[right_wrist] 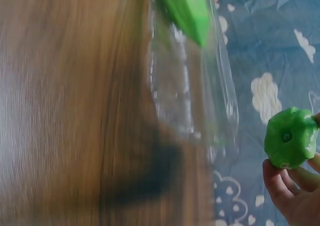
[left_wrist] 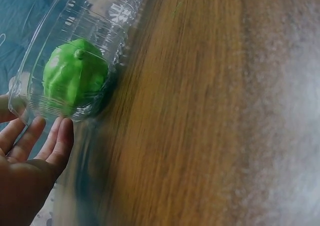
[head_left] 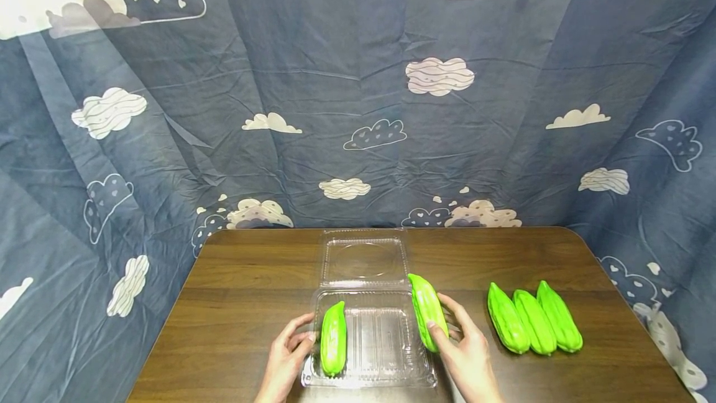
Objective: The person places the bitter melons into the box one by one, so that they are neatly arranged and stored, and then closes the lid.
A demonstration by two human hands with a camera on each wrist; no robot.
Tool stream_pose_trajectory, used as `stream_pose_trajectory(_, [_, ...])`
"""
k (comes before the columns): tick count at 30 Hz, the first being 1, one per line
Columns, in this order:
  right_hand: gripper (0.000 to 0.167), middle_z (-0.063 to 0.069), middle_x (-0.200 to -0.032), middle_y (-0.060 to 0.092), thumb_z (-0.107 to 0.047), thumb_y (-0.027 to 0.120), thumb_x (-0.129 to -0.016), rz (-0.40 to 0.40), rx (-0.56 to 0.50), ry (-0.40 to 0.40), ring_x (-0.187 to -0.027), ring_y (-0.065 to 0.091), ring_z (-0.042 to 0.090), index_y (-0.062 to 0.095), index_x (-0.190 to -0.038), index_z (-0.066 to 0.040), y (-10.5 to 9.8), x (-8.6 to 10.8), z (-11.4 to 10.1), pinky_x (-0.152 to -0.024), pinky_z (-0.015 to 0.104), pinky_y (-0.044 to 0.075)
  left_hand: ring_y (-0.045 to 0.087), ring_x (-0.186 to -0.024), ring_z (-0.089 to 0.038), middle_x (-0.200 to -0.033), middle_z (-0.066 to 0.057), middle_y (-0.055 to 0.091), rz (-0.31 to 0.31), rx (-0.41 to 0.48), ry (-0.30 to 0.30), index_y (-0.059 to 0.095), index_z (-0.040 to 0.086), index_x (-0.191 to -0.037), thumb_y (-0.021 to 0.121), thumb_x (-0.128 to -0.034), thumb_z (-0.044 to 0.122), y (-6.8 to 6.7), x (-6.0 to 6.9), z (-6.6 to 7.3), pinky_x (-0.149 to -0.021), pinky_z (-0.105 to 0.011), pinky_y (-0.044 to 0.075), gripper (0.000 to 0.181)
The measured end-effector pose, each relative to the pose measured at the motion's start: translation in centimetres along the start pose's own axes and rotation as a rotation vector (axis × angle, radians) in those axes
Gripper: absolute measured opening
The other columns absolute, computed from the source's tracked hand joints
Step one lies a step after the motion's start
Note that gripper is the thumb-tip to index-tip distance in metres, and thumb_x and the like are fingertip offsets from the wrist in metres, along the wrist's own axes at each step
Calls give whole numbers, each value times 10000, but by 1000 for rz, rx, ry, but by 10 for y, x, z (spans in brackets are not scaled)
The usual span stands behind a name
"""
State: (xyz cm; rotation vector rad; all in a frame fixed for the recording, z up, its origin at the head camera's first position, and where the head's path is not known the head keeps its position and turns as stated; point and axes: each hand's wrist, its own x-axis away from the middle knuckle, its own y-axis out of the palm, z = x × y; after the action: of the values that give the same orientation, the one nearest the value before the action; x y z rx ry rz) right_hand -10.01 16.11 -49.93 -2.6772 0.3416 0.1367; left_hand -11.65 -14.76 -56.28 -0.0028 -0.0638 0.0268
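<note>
A clear plastic container (head_left: 386, 341) lies on the table with its lid (head_left: 365, 261) folded back behind it. One green vegetable (head_left: 334, 339) rests inside at the container's left side, its end (left_wrist: 75, 75) seen through the wall in the left wrist view. My left hand (head_left: 288, 353) touches the container's left edge, fingers spread along it (left_wrist: 35, 161). My right hand (head_left: 467, 353) grips a second green vegetable (head_left: 427, 313) over the container's right edge; in the right wrist view this vegetable (right_wrist: 291, 138) is held at the fingertips (right_wrist: 300, 186), apart from the container (right_wrist: 185, 85).
Three more green vegetables (head_left: 536, 319) lie side by side at the right of the wooden table (head_left: 235, 303). Behind the table and along its sides hangs a dark blue curtain (head_left: 313, 36) with cloud prints.
</note>
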Motion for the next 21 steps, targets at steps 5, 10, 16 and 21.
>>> stream_pose_trajectory(5, [496,162,-1199,645,-137,712,-912,-80,-134,33,-920,684,218,544,-1375,-199,13,6,-10,-718,267,541,626,-1045,-262,-1364,-204,516,-4,-1,2,557,12,-1336,651,-917,24,-1,0,1,-823,-298,503,430])
stream_pose_trajectory(10, [504,173,-1196,636,-144,733,-893,-143,-265,59,-866,700,175,553,-1360,-202,27,10,-17,-694,286,557,629,-1039,-256,-1364,-214,510,-8,2,10,552,-1,-1338,645,-917,10,-1,1,0,-827,-303,507,431])
stream_pose_trajectory(16, [525,205,-1188,613,-99,741,-875,-209,-374,56,-845,704,205,548,-1358,-173,44,9,-23,-688,310,565,628,-1038,-255,-1360,-214,516,-4,-4,3,554,-1,-1334,647,-917,15,-1,1,0,-826,-285,500,428])
stream_pose_trajectory(21, [547,262,-1262,548,-60,717,-880,-274,-418,86,-850,705,257,511,-1385,-111,57,8,-21,-687,322,569,635,-1016,-221,-1353,-207,526,1,-3,1,563,15,-1332,657,-915,31,0,1,1,-823,-279,497,427])
